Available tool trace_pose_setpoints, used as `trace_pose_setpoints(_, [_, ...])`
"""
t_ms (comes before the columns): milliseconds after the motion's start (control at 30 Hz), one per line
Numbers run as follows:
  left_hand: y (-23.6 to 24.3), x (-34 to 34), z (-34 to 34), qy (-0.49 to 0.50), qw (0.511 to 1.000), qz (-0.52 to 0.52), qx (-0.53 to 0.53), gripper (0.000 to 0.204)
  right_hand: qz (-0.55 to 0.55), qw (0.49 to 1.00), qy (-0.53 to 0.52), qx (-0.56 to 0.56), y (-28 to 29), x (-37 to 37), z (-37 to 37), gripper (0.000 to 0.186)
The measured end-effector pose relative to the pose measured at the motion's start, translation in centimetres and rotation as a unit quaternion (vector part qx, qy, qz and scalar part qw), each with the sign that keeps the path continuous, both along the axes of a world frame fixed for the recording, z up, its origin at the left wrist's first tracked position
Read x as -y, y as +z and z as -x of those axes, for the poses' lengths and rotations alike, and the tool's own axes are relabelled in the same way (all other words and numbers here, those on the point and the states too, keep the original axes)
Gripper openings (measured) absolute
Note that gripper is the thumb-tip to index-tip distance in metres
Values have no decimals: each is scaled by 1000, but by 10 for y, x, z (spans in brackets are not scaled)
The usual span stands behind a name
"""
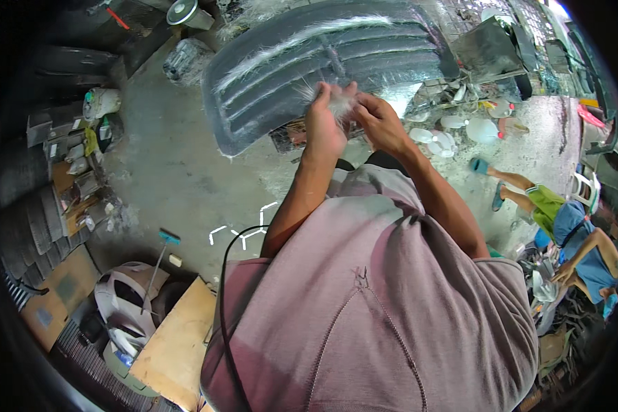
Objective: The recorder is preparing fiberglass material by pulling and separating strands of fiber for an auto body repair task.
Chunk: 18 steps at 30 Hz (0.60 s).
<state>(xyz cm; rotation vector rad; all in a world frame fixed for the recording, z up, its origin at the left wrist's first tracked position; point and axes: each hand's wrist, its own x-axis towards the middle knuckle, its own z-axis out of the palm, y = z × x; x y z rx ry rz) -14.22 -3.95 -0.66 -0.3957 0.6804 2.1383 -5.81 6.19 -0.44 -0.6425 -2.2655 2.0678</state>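
Between my two hands is a loose tuft of white fibres, its fine strands sticking out past the fingers. My left hand is closed on the tuft's left side. From the right, my right hand pinches it, the fingertips partly hidden behind the fibres. Just beyond lies a large dark grey moulded panel with several long ribs. A long band of similar white fibres runs along its far side, and fuzzy strands edge some of its ribs.
Plastic bottles and jugs stand on the floor to the right. Farther right, a person in a blue shirt sits bent over. At left are a bucket and piled goods. A wooden board and a broom are at lower left.
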Motion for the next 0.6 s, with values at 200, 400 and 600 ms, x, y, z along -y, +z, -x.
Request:
trace_pose_setpoints(200, [-36,-4,11,78,982,-62,163,32,-249,964,-34,-86,6,17,-3,16])
trace_pose_setpoints(400, [-34,-6,36,100,987,67,106,40,-287,954,-66,-53,41,-2,-37,11])
trace_pose_setpoints(600, [-21,-15,10,-63,997,-9,-43,44,-16,985,-172,5,26,-36,-57,25])
